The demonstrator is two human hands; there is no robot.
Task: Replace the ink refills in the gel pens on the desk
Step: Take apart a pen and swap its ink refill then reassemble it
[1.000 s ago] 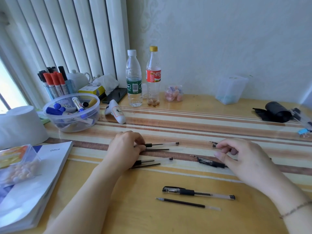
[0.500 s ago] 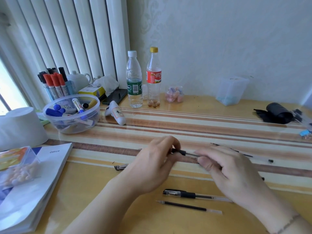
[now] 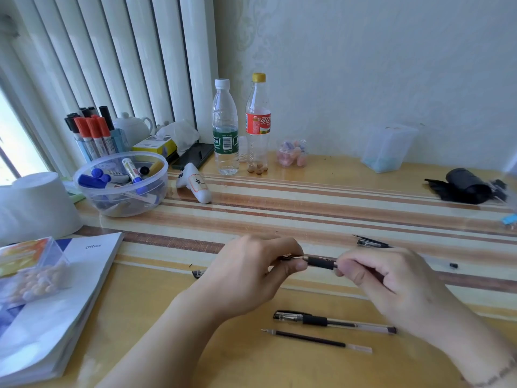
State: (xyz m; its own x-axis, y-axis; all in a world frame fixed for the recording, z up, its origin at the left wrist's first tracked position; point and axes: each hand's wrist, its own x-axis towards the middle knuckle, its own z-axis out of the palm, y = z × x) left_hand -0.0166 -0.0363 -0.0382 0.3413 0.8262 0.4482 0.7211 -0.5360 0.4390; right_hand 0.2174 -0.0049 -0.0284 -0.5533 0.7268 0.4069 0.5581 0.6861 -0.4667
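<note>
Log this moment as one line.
step: pen being worked | left hand: pinches tip end | right hand: grips barrel | pen: held above desk | spare refill: on desk

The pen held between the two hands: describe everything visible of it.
The pen lies roughly level above the striped desk mat. Only its black, rubbery-looking grip section and a thin metal tip show. The left hand pinches the tip end; the right hand curls around the barrel, hiding the rest.
</note>
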